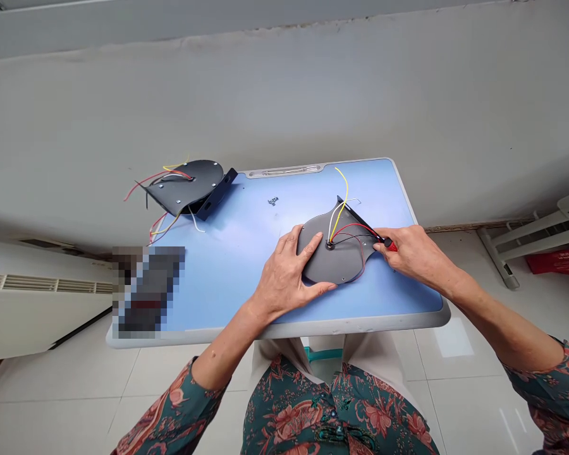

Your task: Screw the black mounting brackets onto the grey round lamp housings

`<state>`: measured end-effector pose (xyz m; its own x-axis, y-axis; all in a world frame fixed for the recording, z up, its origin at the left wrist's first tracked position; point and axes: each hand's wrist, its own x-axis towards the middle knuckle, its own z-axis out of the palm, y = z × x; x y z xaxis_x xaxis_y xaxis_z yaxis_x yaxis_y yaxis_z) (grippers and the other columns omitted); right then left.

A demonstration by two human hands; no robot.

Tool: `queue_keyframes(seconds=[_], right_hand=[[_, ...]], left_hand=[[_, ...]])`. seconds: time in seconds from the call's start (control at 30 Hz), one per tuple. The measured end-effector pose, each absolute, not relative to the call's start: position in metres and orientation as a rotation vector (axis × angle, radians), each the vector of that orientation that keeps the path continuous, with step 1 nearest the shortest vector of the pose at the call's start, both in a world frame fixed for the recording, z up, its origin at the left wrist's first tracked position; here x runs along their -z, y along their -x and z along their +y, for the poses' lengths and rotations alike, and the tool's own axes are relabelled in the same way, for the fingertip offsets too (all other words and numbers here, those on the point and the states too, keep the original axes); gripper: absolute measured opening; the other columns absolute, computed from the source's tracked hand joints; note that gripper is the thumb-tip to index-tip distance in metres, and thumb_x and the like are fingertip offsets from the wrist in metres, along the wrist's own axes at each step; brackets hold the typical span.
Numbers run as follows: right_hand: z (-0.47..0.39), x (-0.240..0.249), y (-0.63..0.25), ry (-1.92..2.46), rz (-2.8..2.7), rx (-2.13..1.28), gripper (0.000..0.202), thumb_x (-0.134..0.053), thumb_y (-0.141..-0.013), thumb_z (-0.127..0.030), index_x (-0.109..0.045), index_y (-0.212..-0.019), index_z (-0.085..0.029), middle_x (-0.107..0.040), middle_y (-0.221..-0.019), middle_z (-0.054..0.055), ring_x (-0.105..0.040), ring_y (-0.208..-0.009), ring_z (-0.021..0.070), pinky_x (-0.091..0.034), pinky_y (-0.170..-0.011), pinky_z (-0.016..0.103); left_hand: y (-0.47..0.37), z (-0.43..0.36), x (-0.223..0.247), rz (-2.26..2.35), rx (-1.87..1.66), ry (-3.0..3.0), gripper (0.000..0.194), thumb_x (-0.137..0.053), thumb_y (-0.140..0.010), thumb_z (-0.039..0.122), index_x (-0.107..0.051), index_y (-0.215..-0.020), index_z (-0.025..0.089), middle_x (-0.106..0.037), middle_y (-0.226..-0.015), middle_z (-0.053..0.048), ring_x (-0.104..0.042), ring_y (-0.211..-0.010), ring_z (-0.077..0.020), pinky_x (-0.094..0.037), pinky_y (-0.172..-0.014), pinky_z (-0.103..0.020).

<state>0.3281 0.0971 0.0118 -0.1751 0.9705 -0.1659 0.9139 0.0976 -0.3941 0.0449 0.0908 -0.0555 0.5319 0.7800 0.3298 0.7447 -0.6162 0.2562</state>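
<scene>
Right now, taking the blue tabletop (227, 272) as a clock with six at the person's lap, I see a dark grey rounded plate (340, 260) lying at three o'clock, just off the middle. The left hand (287, 268) is spread wide over the plate's eight-o'clock side, its index finger flat on the surface and thumb along the lower edge. The right hand (408, 249) is at the plate's three o'clock, closed around a red-and-black tool (389, 244), beside the narrow end; I can't tell whether its tip touches anything. A black flange (358, 218) runs along the plate from about one o'clock to that grip. Yellow, white, red and black wires (346, 186) rise from a grommet (330, 245) near the plate's centre, the yellow one arching towards twelve.

At the table's ten o'clock sits a similar dark assembly (199, 174), tilted, its own wires trailing. Some small dark pieces (273, 201) lie in a heap towards twelve, below a shallow tray slot (289, 171). At eight, a pixelated patch (152, 287) hides whatever is there.
</scene>
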Motion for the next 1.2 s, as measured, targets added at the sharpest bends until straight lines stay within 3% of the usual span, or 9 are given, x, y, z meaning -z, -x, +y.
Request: queue_keyframes(seconds=[0.1,0.27,0.37,0.5,0.6,0.73,1.2], right_hand=[[0.097,-0.012,-0.328,1.942,-2.216,-0.652,0.027,-0.051,-0.092,-0.025,-0.076,-0.103,-0.025,-0.060,-0.066,0.002,-0.048,-0.064,0.0181,-0.033,-0.063,0.028],[0.096,-0.015,-0.327,1.982,-2.213,-0.652,0.025,-0.053,-0.093,-0.027,-0.075,-0.104,-0.025,-0.063,-0.068,0.002,-0.051,-0.065,0.0185,-0.035,-0.065,0.029],[0.095,-0.016,-0.327,1.996,-2.212,-0.680,0.025,-0.052,-0.093,-0.027,-0.075,-0.103,-0.024,-0.061,-0.064,0.002,-0.049,-0.063,0.0183,-0.035,-0.065,0.029],[0.096,-0.016,-0.328,1.962,-2.219,-0.676,0.026,-0.051,-0.093,-0.026,-0.075,-0.105,-0.025,-0.062,-0.066,0.002,-0.051,-0.065,0.0187,-0.035,-0.065,0.029],[0.096,-0.015,-0.328,1.944,-2.219,-0.661,0.025,-0.053,-0.093,-0.026,-0.075,-0.103,-0.025,-0.064,-0.068,0.003,-0.053,-0.068,0.0190,-0.035,-0.066,0.029],[0.096,-0.014,-0.328,1.954,-2.210,-0.683,0.025,-0.053,-0.093,-0.026,-0.076,-0.103,-0.025,-0.062,-0.066,0.002,-0.050,-0.064,0.0181,-0.035,-0.064,0.028],[0.096,-0.008,-0.331,1.927,-2.200,-0.582,0.030,-0.054,-0.089,-0.031,-0.078,-0.107,-0.026,-0.054,-0.059,0.000,-0.043,-0.057,0.0166,-0.034,-0.061,0.029]], left_hand=[[-0.046,0.090,0.056,1.325,-0.650,-2.697,0.099,-0.065,-0.085,0.075,-0.039,-0.162,0.020,-0.035,-0.161,-0.026,-0.043,-0.142,-0.0460,-0.049,-0.108,-0.066],[-0.051,0.090,0.056,1.321,-0.639,-2.720,0.116,-0.074,-0.074,0.080,-0.035,-0.162,0.016,-0.029,-0.164,-0.030,-0.042,-0.142,-0.0510,-0.047,-0.110,-0.069],[-0.052,0.090,0.055,1.319,-0.621,-2.759,0.111,-0.074,-0.077,0.075,-0.037,-0.161,0.012,-0.028,-0.165,-0.032,-0.042,-0.143,-0.0517,-0.047,-0.111,-0.069],[-0.056,0.086,0.054,1.311,-0.697,-2.812,0.106,-0.071,-0.082,0.072,-0.034,-0.161,0.012,-0.026,-0.168,-0.029,-0.031,-0.152,-0.0517,-0.038,-0.119,-0.070],[-0.062,0.082,0.054,1.258,-0.762,-2.875,0.107,-0.066,-0.085,0.075,-0.030,-0.163,0.010,-0.034,-0.165,-0.028,-0.031,-0.155,-0.0484,-0.034,-0.122,-0.070],[-0.067,0.081,0.057,1.199,-0.791,-2.915,0.102,-0.063,-0.090,0.069,-0.029,-0.162,0.005,-0.049,-0.156,-0.028,-0.040,-0.152,-0.0443,-0.037,-0.123,-0.066],[-0.067,0.081,0.062,1.147,-0.826,-2.902,0.097,-0.061,-0.096,0.060,-0.024,-0.163,0.001,-0.045,-0.158,-0.032,-0.037,-0.153,-0.0444,-0.043,-0.121,-0.063]])
